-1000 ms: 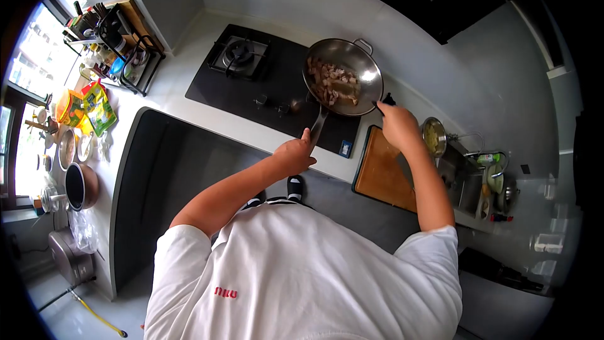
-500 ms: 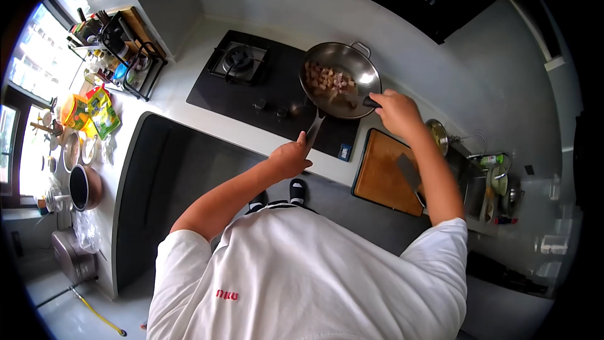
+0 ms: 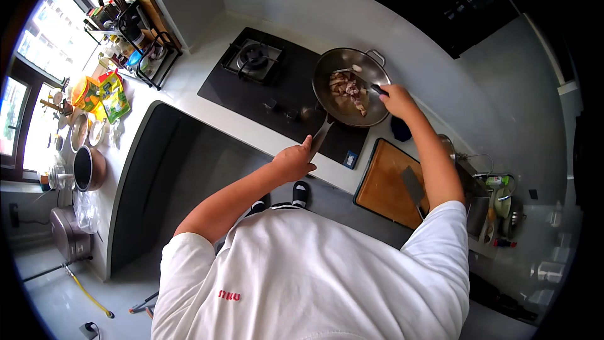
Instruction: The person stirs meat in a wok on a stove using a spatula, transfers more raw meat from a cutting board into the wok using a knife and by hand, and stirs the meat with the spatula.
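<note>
A steel wok (image 3: 372, 112) sits over the right side of the black cooktop, with browned pieces of meat (image 3: 347, 87) bunched in its middle. My left hand (image 3: 294, 161) is closed around the wok's long handle (image 3: 321, 136). Above the wok's right rim, my right hand (image 3: 397, 101) grips the black handle of a spatula (image 3: 379, 89). The spatula's thin metal shaft reaches into the wok, and its blade is hard to make out among the meat.
An unlit-looking burner (image 3: 253, 58) is at the cooktop's left. A cutting board (image 3: 384, 179) with a cleaver (image 3: 413, 185) lies right of the cooktop. Left stand a spice rack (image 3: 148, 56), seasoning bags (image 3: 114, 97) and a dark pot (image 3: 94, 169). A sink area is far right.
The meat has shifted from the wok's upper left into a looser heap near the middle. My right hand has moved the spatula; my left hand keeps the wok handle. The view has shifted slightly.
</note>
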`<control>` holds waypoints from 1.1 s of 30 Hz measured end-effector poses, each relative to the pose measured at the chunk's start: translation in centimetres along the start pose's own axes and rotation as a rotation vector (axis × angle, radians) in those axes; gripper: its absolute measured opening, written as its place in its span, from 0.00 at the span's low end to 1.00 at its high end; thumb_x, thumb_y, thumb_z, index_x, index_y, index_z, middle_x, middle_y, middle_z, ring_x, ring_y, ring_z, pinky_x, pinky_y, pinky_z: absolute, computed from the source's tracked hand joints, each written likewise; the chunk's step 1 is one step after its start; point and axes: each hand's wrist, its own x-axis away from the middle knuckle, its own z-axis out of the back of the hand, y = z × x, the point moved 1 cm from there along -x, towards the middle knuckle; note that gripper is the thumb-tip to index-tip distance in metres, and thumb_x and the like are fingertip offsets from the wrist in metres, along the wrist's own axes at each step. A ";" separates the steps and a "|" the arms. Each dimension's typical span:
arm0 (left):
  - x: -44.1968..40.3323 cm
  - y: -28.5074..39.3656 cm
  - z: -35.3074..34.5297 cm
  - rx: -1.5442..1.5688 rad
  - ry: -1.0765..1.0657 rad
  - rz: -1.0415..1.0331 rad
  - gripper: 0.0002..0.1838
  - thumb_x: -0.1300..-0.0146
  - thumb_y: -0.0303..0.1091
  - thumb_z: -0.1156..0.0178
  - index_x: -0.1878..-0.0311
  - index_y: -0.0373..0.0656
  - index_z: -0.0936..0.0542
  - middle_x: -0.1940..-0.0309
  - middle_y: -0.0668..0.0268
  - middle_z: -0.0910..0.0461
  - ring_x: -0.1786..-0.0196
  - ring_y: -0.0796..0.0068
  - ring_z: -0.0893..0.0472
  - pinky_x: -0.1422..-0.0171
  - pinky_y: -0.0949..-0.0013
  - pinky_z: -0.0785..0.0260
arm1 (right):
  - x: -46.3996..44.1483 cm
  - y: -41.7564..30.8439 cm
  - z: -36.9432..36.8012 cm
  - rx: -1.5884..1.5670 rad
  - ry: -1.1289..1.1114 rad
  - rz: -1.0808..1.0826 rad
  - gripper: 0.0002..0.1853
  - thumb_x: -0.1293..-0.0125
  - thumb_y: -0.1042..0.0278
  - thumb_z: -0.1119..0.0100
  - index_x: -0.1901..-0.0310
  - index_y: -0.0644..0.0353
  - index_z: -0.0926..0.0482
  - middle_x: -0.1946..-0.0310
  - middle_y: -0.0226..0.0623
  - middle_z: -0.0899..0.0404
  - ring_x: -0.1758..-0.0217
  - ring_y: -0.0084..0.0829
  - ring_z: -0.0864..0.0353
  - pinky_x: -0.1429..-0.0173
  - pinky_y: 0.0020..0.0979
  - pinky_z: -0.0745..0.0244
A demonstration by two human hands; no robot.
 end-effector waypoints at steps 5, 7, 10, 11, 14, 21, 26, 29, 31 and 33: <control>-0.4 -0.4 0.0 0.004 0.000 -0.028 0.55 0.33 0.50 0.32 0.17 0.30 0.53 0.57 0.46 0.14 0.50 0.46 0.14 0.41 0.54 0.22 | 8.5 -2.7 -1.2 -0.129 0.096 -0.194 0.22 0.28 0.62 0.38 0.38 0.66 0.19 0.44 0.58 0.16 0.39 0.56 0.17 0.33 0.48 0.24; -0.3 -0.4 -0.3 -0.012 -0.009 -0.026 0.55 0.33 0.50 0.33 0.17 0.30 0.54 0.56 0.46 0.14 0.49 0.46 0.14 0.40 0.54 0.22 | 9.9 -4.6 -1.6 -0.078 0.005 -0.244 0.23 0.27 0.63 0.41 0.36 0.67 0.21 0.44 0.60 0.17 0.39 0.56 0.18 0.33 0.49 0.24; -0.7 0.1 0.3 -0.054 -0.067 0.013 0.55 0.32 0.50 0.33 0.17 0.29 0.54 0.55 0.44 0.14 0.48 0.45 0.14 0.39 0.54 0.23 | 8.5 -4.0 -3.6 -0.091 0.061 -0.234 0.23 0.26 0.63 0.41 0.35 0.67 0.22 0.43 0.60 0.17 0.38 0.57 0.19 0.34 0.48 0.24; -0.7 0.2 0.4 -0.056 -0.069 0.012 0.55 0.32 0.50 0.33 0.17 0.29 0.54 0.55 0.44 0.14 0.48 0.45 0.14 0.39 0.54 0.23 | 7.9 -3.5 -3.9 -0.088 0.073 -0.232 0.23 0.26 0.63 0.41 0.35 0.67 0.22 0.44 0.59 0.17 0.39 0.57 0.19 0.34 0.48 0.24; -0.7 0.2 0.7 -0.072 -0.079 0.011 0.55 0.32 0.50 0.33 0.17 0.28 0.55 0.55 0.44 0.14 0.48 0.45 0.14 0.40 0.54 0.23 | 10.2 -4.5 -1.3 -0.094 -0.001 -0.263 0.23 0.26 0.63 0.42 0.35 0.66 0.22 0.44 0.59 0.17 0.39 0.56 0.18 0.35 0.49 0.23; -1.0 0.0 0.3 -0.063 -0.077 0.010 0.56 0.33 0.51 0.33 0.17 0.28 0.55 0.54 0.44 0.14 0.49 0.46 0.13 0.41 0.54 0.21 | 9.2 -4.6 -2.9 -0.069 0.022 -0.243 0.22 0.25 0.63 0.43 0.34 0.64 0.22 0.44 0.57 0.16 0.39 0.56 0.18 0.35 0.49 0.23; -1.1 -0.1 0.2 -0.074 -0.097 0.010 0.57 0.33 0.51 0.33 0.17 0.27 0.56 0.57 0.43 0.14 0.50 0.44 0.14 0.40 0.53 0.22 | 11.8 -4.4 1.0 -0.069 0.004 -0.252 0.20 0.26 0.62 0.42 0.38 0.64 0.20 0.46 0.56 0.16 0.40 0.55 0.18 0.36 0.50 0.23; -1.3 0.0 0.1 -0.111 -0.085 0.000 0.57 0.33 0.51 0.32 0.18 0.25 0.55 0.56 0.42 0.14 0.51 0.44 0.14 0.42 0.52 0.22 | 12.1 -5.6 1.3 -0.082 -0.037 -0.284 0.20 0.26 0.63 0.41 0.39 0.64 0.19 0.44 0.55 0.16 0.39 0.55 0.18 0.35 0.50 0.24; -1.5 -0.1 0.1 -0.140 -0.067 -0.025 0.57 0.33 0.51 0.32 0.19 0.23 0.54 0.57 0.44 0.13 0.52 0.47 0.12 0.44 0.54 0.20 | 10.3 -4.3 -1.3 -0.080 0.066 -0.252 0.19 0.27 0.63 0.41 0.39 0.63 0.18 0.45 0.55 0.16 0.40 0.56 0.18 0.36 0.50 0.24; -1.4 -0.1 -0.1 -0.161 -0.071 -0.031 0.57 0.33 0.50 0.31 0.19 0.22 0.53 0.57 0.46 0.13 0.52 0.49 0.12 0.45 0.54 0.19 | 10.2 -3.8 -1.1 -0.087 0.058 -0.257 0.18 0.27 0.63 0.41 0.40 0.60 0.17 0.46 0.54 0.15 0.42 0.56 0.17 0.37 0.51 0.23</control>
